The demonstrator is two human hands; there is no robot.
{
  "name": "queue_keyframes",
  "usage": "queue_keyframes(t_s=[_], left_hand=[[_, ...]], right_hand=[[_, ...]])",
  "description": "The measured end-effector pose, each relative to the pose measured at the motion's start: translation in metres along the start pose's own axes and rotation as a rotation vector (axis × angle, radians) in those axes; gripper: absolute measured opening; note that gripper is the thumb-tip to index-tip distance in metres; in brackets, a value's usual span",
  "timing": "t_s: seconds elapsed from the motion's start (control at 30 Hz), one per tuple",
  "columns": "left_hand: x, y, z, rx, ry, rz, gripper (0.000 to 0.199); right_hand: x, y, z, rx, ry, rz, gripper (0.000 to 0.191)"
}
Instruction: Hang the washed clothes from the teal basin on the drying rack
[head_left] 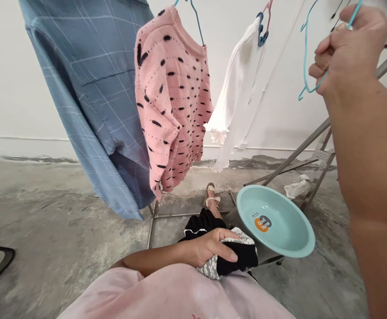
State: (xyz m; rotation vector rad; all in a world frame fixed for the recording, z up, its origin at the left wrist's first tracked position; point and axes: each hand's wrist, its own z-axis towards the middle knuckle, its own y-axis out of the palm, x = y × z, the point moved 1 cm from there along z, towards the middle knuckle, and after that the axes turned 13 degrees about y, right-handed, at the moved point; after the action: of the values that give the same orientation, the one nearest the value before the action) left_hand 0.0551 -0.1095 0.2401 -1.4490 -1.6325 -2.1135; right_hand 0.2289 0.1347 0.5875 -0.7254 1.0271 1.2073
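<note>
My left hand [215,248] is closed on a bunched black garment with grey-and-white lace trim [236,257], held low in front of my body. My right hand [356,48], raised at the upper right, grips a light blue clothes hanger [305,57] with nothing hung on it. Just beyond my left hand is a pale turquoise basin [299,221] with nothing visible in it. Ahead hang a pink sweater with black dashes [180,97], on a teal hanger, and a blue checked shirt [90,88]. A white garment [233,84] hangs farther right.
Metal rack bars [293,155] slope up at the right, and a lower bar [187,215] runs near the floor. A crumpled white cloth [298,187] lies behind the basin. A black frame edge [1,266] shows at far left. The concrete floor [47,195] meets a white wall.
</note>
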Motion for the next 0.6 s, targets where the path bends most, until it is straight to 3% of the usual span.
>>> queue_keyframes(t_s=[0.13, 0.2, 0.23, 0.3, 0.4, 0.5, 0.6], left_hand=[[-0.002, -0.003, 0.004, 0.034, 0.071, -0.092, 0.038], [-0.002, -0.007, 0.007, 0.078, 0.106, -0.159, 0.040], [-0.002, -0.009, 0.008, 0.109, 0.115, -0.191, 0.042], [-0.003, -0.012, 0.011, 0.172, 0.114, -0.231, 0.044], [-0.008, -0.016, 0.016, 0.274, 0.057, -0.245, 0.040], [-0.012, -0.018, 0.023, 0.356, 0.008, -0.263, 0.035], [-0.005, -0.027, 0.031, 0.385, -0.056, -0.250, 0.031]], right_hand=[[0.050, -0.031, -0.048, -0.091, -0.247, 0.114, 0.033], [0.091, -0.045, -0.079, -0.131, -0.249, 0.191, 0.029], [0.114, -0.050, -0.092, -0.183, -0.151, 0.184, 0.039], [0.159, -0.055, -0.112, -0.300, 0.179, 0.158, 0.058], [0.209, -0.054, -0.131, -0.321, 0.488, 0.162, 0.054], [0.222, -0.051, -0.144, -0.268, 0.442, 0.214, 0.040], [0.211, -0.057, -0.162, -0.215, 0.267, 0.273, 0.034]])
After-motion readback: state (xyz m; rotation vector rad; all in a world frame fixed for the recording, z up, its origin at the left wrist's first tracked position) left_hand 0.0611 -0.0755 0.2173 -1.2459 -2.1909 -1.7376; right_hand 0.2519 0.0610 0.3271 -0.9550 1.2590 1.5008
